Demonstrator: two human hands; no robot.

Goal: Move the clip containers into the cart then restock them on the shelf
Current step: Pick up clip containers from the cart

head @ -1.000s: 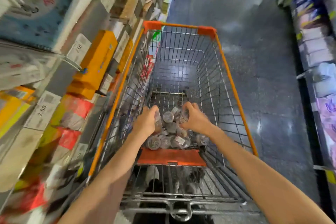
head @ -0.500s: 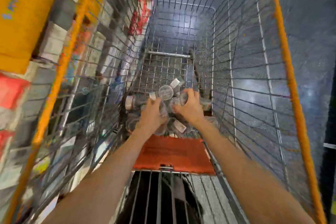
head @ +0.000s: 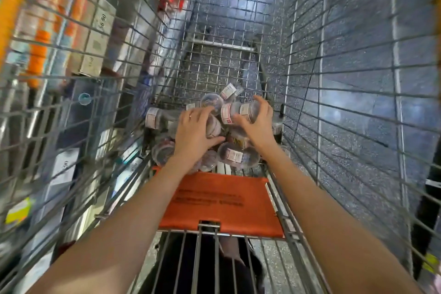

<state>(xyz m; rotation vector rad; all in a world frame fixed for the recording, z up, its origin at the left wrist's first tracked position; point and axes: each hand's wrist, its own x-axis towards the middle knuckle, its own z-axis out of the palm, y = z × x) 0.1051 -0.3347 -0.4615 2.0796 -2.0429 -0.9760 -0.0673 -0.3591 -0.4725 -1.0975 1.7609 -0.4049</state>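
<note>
- A clear round plastic clip container with a white label [head: 239, 111] is gripped by the right hand [head: 259, 124], fingers curled round it.
- The left hand [head: 194, 133] is laid on the heap of similar containers [head: 238, 156], fingers bent over one.
- The heap lies on the floor of the grey wire cart [head: 334, 79], just beyond its orange plastic seat flap [head: 222, 205].
- Blurred shelves of boxed goods [head: 95, 38] are seen through the left cart wall.
</note>
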